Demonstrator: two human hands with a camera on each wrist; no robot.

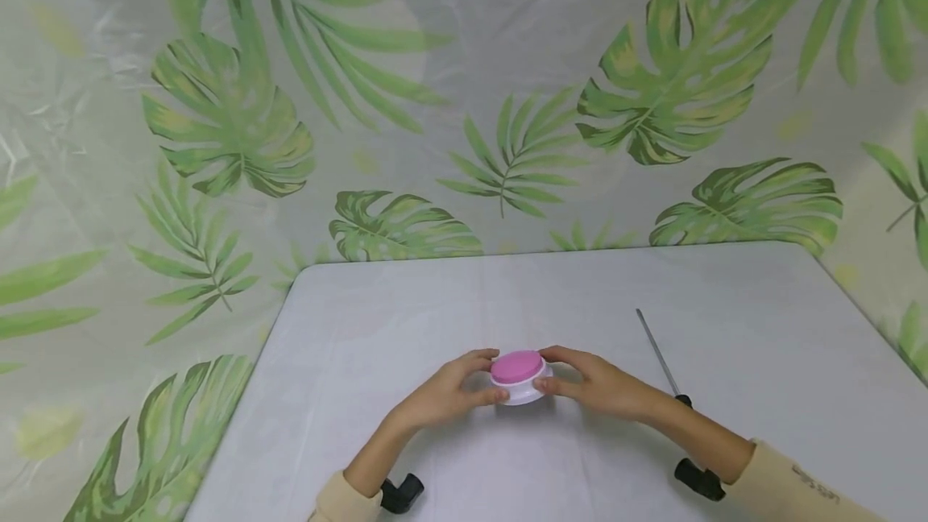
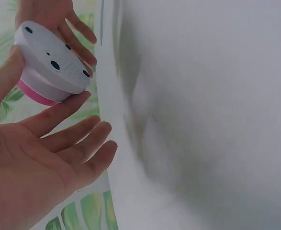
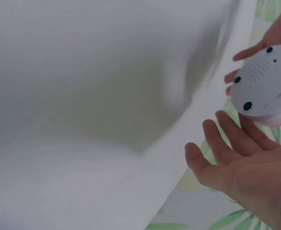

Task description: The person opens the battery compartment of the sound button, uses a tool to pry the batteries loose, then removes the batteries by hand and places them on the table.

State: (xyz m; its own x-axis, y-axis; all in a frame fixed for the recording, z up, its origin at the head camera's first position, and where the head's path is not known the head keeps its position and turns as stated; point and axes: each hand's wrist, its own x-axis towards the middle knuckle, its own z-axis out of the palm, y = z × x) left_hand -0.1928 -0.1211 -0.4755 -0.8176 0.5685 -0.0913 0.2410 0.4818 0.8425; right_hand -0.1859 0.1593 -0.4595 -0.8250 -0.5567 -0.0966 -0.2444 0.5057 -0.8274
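Both hands hold a round push button (image 1: 518, 377) with a pink top and a white base, raised above the white table. My left hand (image 1: 449, 389) pinches its left edge between thumb and index finger. On the opposite edge, my right hand (image 1: 598, 381) grips with thumb and fingers. In the left wrist view, the white underside (image 2: 54, 60) shows dark round feet and small holes; the other left fingers extend free below it. The right wrist view shows the button (image 3: 264, 84) cut off at the frame edge, with the right thumb out of sight.
A screwdriver (image 1: 658, 353) with a long thin shaft lies on the table (image 1: 406, 304) to the right, its handle partly hidden by the right forearm. Black wrist mounts (image 1: 402, 494) show beside both forearms. A leaf-patterned curtain (image 1: 507, 63) hangs behind the table.
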